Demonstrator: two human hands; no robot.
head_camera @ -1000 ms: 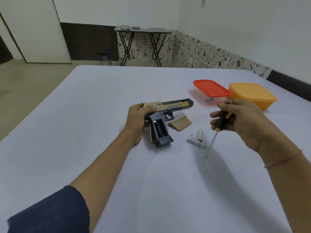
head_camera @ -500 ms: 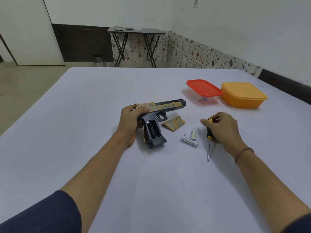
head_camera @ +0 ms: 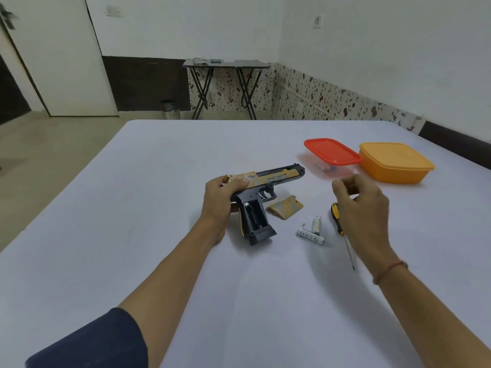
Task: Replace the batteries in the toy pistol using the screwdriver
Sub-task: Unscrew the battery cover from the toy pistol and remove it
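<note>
The left hand (head_camera: pixel 220 199) grips the toy pistol (head_camera: pixel 268 179); the right hand's (head_camera: pixel 365 208) blurred, empty grip partly hides the screwdriver (head_camera: pixel 336 217).

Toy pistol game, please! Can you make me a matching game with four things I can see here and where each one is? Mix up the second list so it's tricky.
Things
1. toy pistol
2. screwdriver
3. batteries
4. tan cover

Places
A. partly hidden behind the right hand
B. a white pair, between the pistol's grip and the screwdriver
C. gripped by the left hand
D. lying loose beside the pistol's trigger

Pairs: 1-C, 2-A, 3-B, 4-D
</note>
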